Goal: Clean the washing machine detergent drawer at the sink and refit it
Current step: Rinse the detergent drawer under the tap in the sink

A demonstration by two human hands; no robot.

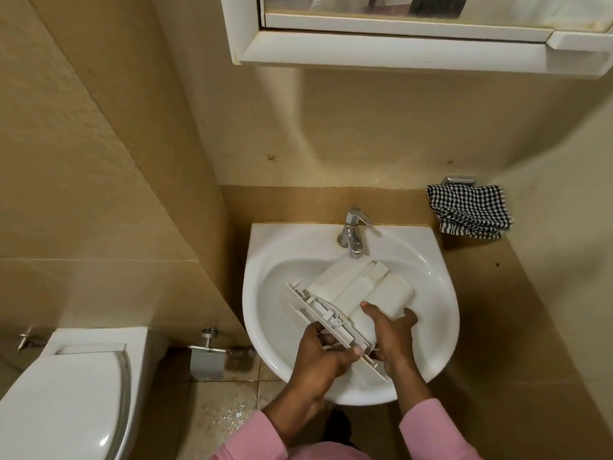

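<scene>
A: Starting at the left, what's there?

B: A white toilet (pixel 66 390) with its lid down, low in the corner. Just to its right, a metal paper holder (pixel 207 355) on the wall near the floor.

A: And then the basin?

B: Yes, a white sink (pixel 262 260) against the beige wall, with a chrome tap (pixel 353 232) at the back. The drawer (pixel 351 293) lies inside the bowl, underside up, its far end reaching under the tap's spout and its front panel pointing toward the person.

A: Who's holding it?

B: Both hands. The left hand (pixel 323 356) has its fingers curled tight around the front panel's near edge. The right hand (pixel 391 333) clamps the drawer's body on the right, thumb pressed on top and fingers wrapped under the side. Pink sleeves (pixel 431 429) show at the bottom.

A: Further right?

B: A black-and-white checked cloth (pixel 471 210) hangs on a wall bracket beside the sink. Above everything sits a white mirror cabinet (pixel 398 51).
</scene>
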